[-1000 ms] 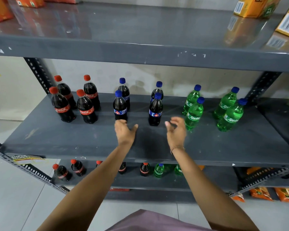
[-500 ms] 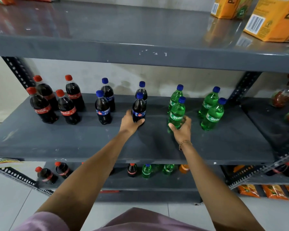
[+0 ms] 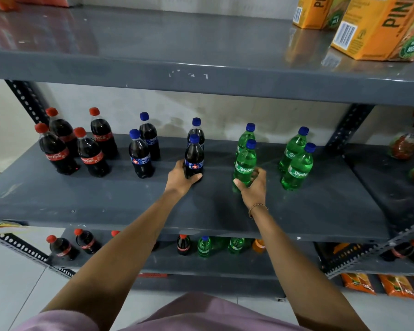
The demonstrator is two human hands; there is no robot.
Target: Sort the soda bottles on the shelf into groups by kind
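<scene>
On the grey middle shelf (image 3: 105, 199) stand several red-capped cola bottles (image 3: 89, 154) at the left, several blue-capped dark cola bottles in the middle and several green Sprite bottles at the right. My left hand (image 3: 180, 179) grips the base of the front blue-capped cola bottle (image 3: 194, 156). My right hand (image 3: 252, 187) wraps the lower part of the front green Sprite bottle (image 3: 245, 163). Both bottles stand upright on the shelf. A second pair of Sprite bottles (image 3: 297, 161) stands further right, and another pair of blue-capped cola bottles (image 3: 141, 151) to the left.
The upper shelf (image 3: 201, 75) overhangs closely, with orange juice cartons (image 3: 378, 27) at its right. The lower shelf holds more mixed bottles (image 3: 203, 246). Slotted uprights (image 3: 349, 125) frame the bay. Red packets (image 3: 404, 144) lie on the neighbouring shelf at right.
Both hands reached forward from open and empty over the shelf's front and closed on bottles: the left on the blue-capped cola, the right on the Sprite. The view shifted right.
</scene>
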